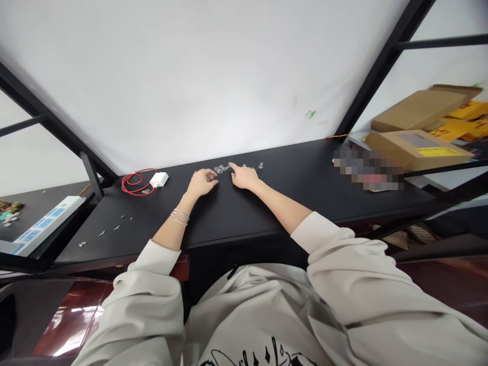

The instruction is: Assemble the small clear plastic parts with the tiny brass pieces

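Grip unclear: left hand (pixel 202 183) curled beside small clear discs (pixel 221 169), any contents untellable; right hand (pixel 244 176) spread and touching them, both on black desk (pixel 290 178).

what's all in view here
desk: 1, black, under the hands
clear discs: several, clear, on desk by the hands
charger: 1, white, on desk left of hands
cable: 1, red, beside charger
power strip: 1, white and blue, far left
small pieces: about five, pale, on desk, front left
boxes: 2, brown cardboard, far right
papers: some, yellow, by boxes
bracelets: a few, silver, left wrist
left grip: 1, bare, open, on desk beside discs
right grip: 1, bare, open, forefinger at discs
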{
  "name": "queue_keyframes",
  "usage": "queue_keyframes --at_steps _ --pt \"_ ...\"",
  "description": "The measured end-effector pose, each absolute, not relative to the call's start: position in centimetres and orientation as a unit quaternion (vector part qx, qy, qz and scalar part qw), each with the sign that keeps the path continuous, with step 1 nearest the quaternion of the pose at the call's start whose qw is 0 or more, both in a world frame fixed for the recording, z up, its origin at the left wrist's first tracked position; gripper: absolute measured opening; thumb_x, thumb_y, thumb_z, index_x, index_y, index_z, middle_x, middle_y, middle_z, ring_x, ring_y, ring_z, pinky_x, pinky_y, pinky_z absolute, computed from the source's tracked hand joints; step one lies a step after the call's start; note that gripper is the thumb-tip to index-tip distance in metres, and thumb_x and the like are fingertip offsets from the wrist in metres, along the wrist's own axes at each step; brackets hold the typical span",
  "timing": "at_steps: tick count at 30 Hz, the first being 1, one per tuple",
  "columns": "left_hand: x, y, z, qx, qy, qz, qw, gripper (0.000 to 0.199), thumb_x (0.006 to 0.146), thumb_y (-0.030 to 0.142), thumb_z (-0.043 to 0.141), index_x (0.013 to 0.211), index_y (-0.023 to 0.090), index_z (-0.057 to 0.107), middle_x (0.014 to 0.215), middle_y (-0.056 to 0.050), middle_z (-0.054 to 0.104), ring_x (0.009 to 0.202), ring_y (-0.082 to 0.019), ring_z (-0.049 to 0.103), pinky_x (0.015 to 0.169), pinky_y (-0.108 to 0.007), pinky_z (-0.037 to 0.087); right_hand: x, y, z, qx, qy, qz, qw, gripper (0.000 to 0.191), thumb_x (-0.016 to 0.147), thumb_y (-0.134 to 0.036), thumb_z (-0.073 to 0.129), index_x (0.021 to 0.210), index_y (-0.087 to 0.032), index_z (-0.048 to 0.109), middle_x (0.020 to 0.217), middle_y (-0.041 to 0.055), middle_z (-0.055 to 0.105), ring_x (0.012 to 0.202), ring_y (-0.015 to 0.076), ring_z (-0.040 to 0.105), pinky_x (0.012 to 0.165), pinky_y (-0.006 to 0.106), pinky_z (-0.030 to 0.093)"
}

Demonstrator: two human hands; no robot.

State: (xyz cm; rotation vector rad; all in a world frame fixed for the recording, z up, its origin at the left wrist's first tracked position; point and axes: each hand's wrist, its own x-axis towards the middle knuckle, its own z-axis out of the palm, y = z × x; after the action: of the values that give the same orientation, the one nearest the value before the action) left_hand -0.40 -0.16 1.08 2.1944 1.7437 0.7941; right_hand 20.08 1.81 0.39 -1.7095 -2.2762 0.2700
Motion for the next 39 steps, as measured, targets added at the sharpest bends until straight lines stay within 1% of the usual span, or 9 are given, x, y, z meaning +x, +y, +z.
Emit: queue_keyframes --at_steps 2,4,10,14,18,29,33,36,39 --pt "-0.1 -0.2 1.0 0.746 0.588 0.276 0.149 0.017 0.079 0.026 0.077 0.095 0.021 0.076 0.09 -0.003 0.076 0.081 -0.018 0.067 0.092 -0.037 0.052 19.6 2.6 0.6 -0.595 -0.789 0.097 0.119 0.061 0.103 -0.03 0.047 0.163 -0.024 0.04 0.134 0.0222 0.068 0.126 0.0424 0.063 0.103 0.057 0.046" --pt "0.2 -0.2 0.8 0.755 0.567 0.277 0.178 0.016 0.08 0.028 0.077 0.094 0.02 0.076 0.087 -0.002 0.076 0.074 -0.016 0.065 0.09 -0.035 0.052 19.3 3.2 0.5 -0.607 -0.779 0.105 0.118 0.058 0.101 -0.032 0.052 0.158 -0.024 0.048 0.135 0.0214 0.068 0.126 0.0425 0.063 0.103 0.057 0.046" --pt "0.2 0.1 0.1 0.772 0.532 0.274 0.217 0.014 0.081 0.028 0.075 0.091 0.019 0.078 0.079 -0.002 0.075 0.065 -0.015 0.062 0.075 -0.03 0.053 20.2 3.1 -0.5 -0.625 -0.742 0.127 0.206 0.031 0.098 -0.025 0.058 0.123 -0.023 0.076 0.124 0.0151 0.074 0.119 0.0332 0.067 0.102 0.044 0.05" --pt "0.2 0.0 0.2 0.77 0.536 0.266 0.222 0.014 0.081 0.029 0.075 0.09 0.019 0.078 0.079 -0.003 0.075 0.066 -0.015 0.063 0.074 -0.03 0.053 21.9 3.1 0.3 -0.603 -0.725 0.178 0.28 0.024 0.092 -0.025 0.066 0.112 -0.02 0.079 0.102 0.0098 0.079 0.102 0.0252 0.073 0.095 0.034 0.054" --pt "0.3 -0.2 0.3 0.771 0.537 0.263 0.219 0.013 0.08 0.028 0.076 0.089 0.02 0.078 0.078 -0.002 0.075 0.066 -0.015 0.063 0.074 -0.03 0.053 23.5 3.4 1.8 -0.633 -0.66 0.164 0.37 0.024 0.092 -0.02 0.062 0.109 -0.018 0.079 0.092 0.0094 0.078 0.096 0.0247 0.075 0.094 0.035 0.055" --pt "0.2 -0.2 0.2 0.773 0.532 0.258 0.229 0.01 0.08 0.027 0.076 0.086 0.02 0.079 0.078 -0.003 0.075 0.07 -0.016 0.065 0.072 -0.029 0.052 23.0 3.0 1.0 -0.678 -0.669 0.198 0.23 0.023 0.079 -0.011 0.075 0.1 -0.016 0.081 0.115 0.0149 0.077 0.114 0.0284 0.071 0.103 0.036 0.052" --pt "0.2 -0.1 0.2 0.771 0.533 0.265 0.229 0.014 0.081 0.027 0.075 0.091 0.019 0.079 0.078 -0.003 0.075 0.067 -0.015 0.064 0.071 -0.028 0.051 22.6 3.0 0.8 -0.631 -0.704 0.208 0.249 0.011 0.084 -0.02 0.076 0.092 -0.016 0.083 0.097 0.0111 0.08 0.099 0.0238 0.074 0.098 0.033 0.053" --pt "0.2 -0.1 0.1 0.765 0.53 0.289 0.226 0.023 0.083 0.03 0.074 0.103 0.018 0.077 0.081 -0.002 0.076 0.06 -0.014 0.062 0.064 -0.027 0.051 22.0 2.3 0.9 -0.553 -0.739 0.276 0.268 0.015 0.088 -0.028 0.075 0.094 -0.017 0.083 0.082 0.0063 0.078 0.072 0.0176 0.072 0.078 0.027 0.056" --pt "0.2 -0.1 0.1 0.745 0.533 0.312 0.251 0.025 0.086 0.035 0.07 0.104 0.017 0.075 0.073 -0.002 0.073 0.049 -0.014 0.059 0.052 -0.026 0.047 21.2 1.3 1.1 -0.48 -0.754 0.37 0.253 0.015 0.091 -0.021 0.071 0.1 -0.015 0.081 0.078 0.0041 0.077 0.05 0.0106 0.062 0.058 0.022 0.052"
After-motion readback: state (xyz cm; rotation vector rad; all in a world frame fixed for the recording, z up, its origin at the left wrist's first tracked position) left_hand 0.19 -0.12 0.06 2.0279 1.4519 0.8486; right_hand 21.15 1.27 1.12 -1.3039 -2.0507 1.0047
